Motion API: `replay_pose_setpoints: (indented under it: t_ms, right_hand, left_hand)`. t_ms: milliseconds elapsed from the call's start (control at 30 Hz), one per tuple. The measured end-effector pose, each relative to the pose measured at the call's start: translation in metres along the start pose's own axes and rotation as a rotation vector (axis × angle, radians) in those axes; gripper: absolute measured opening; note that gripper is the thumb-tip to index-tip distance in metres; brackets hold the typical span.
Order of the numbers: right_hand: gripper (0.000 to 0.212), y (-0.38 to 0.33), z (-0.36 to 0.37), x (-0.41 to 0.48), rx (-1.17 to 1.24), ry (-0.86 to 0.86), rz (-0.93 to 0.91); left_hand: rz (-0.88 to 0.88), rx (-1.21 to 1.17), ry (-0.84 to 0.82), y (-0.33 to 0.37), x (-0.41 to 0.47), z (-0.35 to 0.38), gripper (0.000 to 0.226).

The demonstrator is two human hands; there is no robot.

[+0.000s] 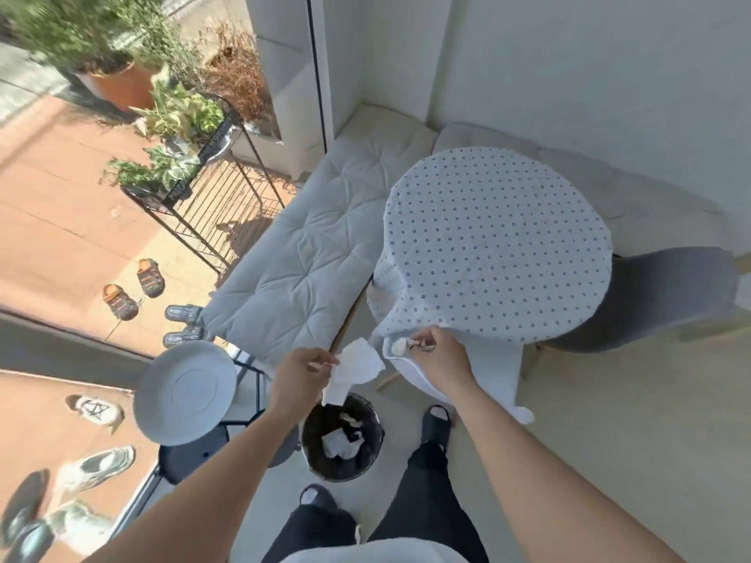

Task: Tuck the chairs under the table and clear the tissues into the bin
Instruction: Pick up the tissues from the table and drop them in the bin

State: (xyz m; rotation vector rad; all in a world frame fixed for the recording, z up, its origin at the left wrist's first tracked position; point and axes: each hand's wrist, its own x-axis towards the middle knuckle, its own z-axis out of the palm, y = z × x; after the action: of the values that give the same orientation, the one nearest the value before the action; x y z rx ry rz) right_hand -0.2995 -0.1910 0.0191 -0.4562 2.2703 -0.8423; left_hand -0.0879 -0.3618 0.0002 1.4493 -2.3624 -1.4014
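1. Both hands are busy: the left hand (298, 375) pinches a flat tissue (354, 369) by its edge, hanging just above the bin (342, 436); the right hand (441, 351) is closed on a small wad (400, 346) at the counter (500, 245) rim.
2. The bin sits on the floor below the left hand, with tissues already inside.
3. Risk: the flat tissue is light and loosely held, so a release off-centre could let it drift past the rim onto the floor.
4. Risk: the right hand also touches the cloth (406, 319), so lifting the wad could drag it askew.
5. The grey chair (658, 298) looks only partly tucked in, and could be forgotten.
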Motion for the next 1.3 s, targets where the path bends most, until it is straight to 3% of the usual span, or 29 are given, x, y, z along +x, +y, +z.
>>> replay_pose_setpoints:
  t_ms: [200,500,633,933,1300]
  right_hand:
    - [0.011,-0.008,0.045,-0.058,-0.025,-0.003,0.022]
    - [0.010,0.024,0.097,-0.079,-0.071,-0.080,0.094]
    - [0.006,0.049,0.128,-0.066,-0.028,-0.154,0.191]
    - [0.005,0.107,0.198,-0.011,-0.080,-0.268,0.225]
    - [0.006,0.202,0.282,0.041,-0.163,-0.357,0.196]
  left_hand:
    - [-0.062,0.021,-0.047,-0.047,-0.036,-0.036,0.026]
    - [-0.240,-0.060,-0.120,-0.100,-0.056,-0.017,0.018]
    - [-0.293,-0.092,-0.114,-0.131,-0.048,0.002,0.010]
    - [-0.436,-0.188,-0.080,-0.200,-0.009,0.053,0.004]
    - [-0.597,-0.224,-0.102,-0.291,0.008,0.135,0.018]
